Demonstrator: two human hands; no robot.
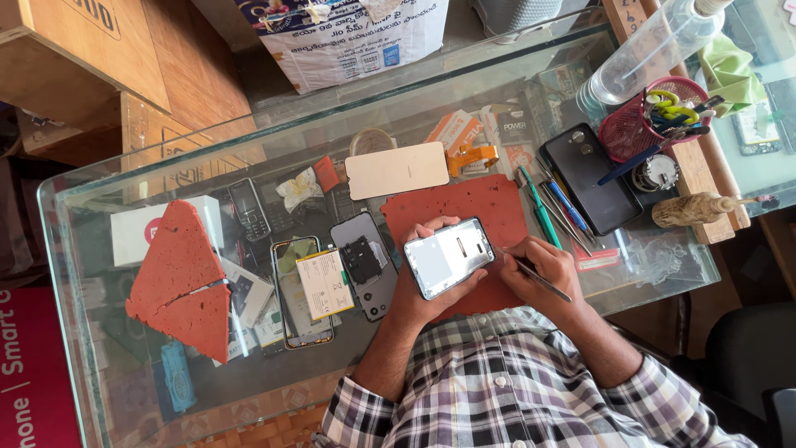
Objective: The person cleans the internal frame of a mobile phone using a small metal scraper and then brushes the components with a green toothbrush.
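My left hand (419, 286) cradles an opened smartphone body (448, 256), its pale inner frame facing up, just above a red rubber mat (464, 207). My right hand (539, 265) grips a thin metal tool (535, 276) like a pen, its tip at the phone's right edge. To the left on the glass lie a black phone back cover (365, 264) and another opened phone with a yellow-white battery (311, 286).
A glass counter (116, 398) holds a triangular red mat (182, 278), a beige panel (396, 170), a dark phone (590, 178), loose screwdrivers (555, 211), a red tool basket (643, 124), a clear spray bottle (643, 58). Cardboard boxes (75, 50) sit behind.
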